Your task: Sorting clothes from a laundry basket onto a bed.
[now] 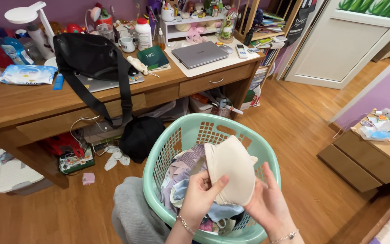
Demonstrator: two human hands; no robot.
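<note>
Both hands hold a beige padded bra cup (231, 169) above a mint-green laundry basket (267, 156) of mixed clothes: the left hand (199, 194) pinches its lower left edge with the thumb on front, and the right hand (267, 203) closes on its lower right side. Beyond stands a wooden table (19, 101), a black bag (91, 56) hanging over its front edge and a closed grey laptop (199, 54) toward its right end.

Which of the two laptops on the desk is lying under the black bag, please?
The silver laptop at the desk's front edge, left of the green book; the black bag sits on it. The grey laptop further right lies closed and uncovered on a pale mat.
</note>
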